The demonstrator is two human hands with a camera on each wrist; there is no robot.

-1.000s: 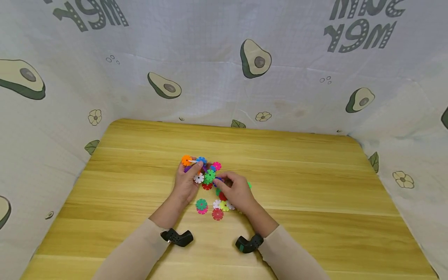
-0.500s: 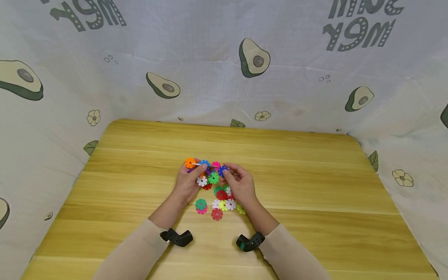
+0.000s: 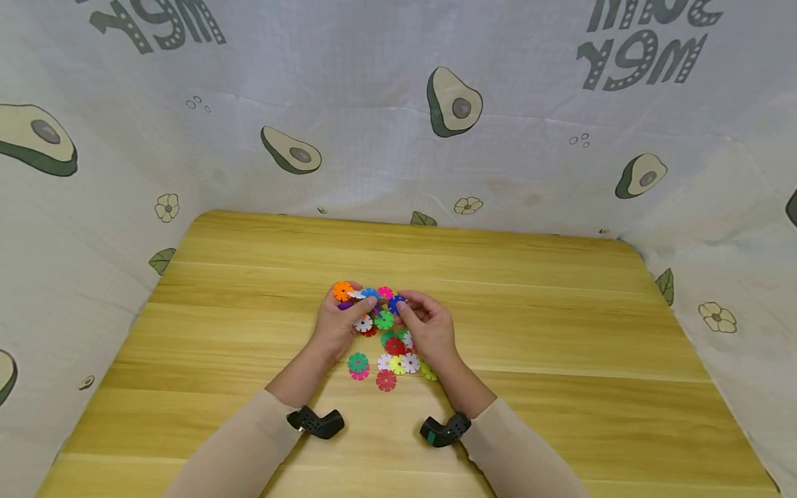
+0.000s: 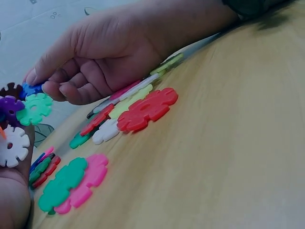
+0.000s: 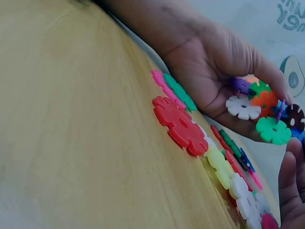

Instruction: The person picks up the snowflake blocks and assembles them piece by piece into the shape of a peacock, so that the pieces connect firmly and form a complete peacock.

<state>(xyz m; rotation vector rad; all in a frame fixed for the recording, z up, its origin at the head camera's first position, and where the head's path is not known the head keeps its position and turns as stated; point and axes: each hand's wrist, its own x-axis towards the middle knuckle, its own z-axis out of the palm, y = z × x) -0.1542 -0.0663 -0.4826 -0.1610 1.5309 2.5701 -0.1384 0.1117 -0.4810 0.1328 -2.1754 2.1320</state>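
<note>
My left hand [image 3: 336, 330] holds a cluster of joined, notched flower-shaped plastic discs. An orange disc [image 3: 342, 291], a light blue disc [image 3: 370, 295], a white disc [image 4: 13, 146] and a green disc [image 5: 273, 130] show in it, the left thumb lying across. Between thumb and fingers my right hand [image 3: 432, 333] pinches a dark blue disc [image 3: 396, 303] at the cluster's right side. In the left wrist view that blue disc [image 4: 31, 90] appears against the cluster; whether it is slotted in cannot be told. A purple disc [image 4: 9, 106] sits among the joined ones.
Loose discs lie on the wooden table [image 3: 560, 332] below the hands: a red disc [image 3: 386, 380], a teal disc [image 3: 358, 362] over a pink one, and a pile with white and yellow discs [image 3: 398, 365]. A patterned cloth [image 3: 373, 104] hangs behind the table.
My right hand has moved up and slightly right with the dark blue disc, uncovering part of the loose pile. My left hand has shifted a little right with the cluster.
</note>
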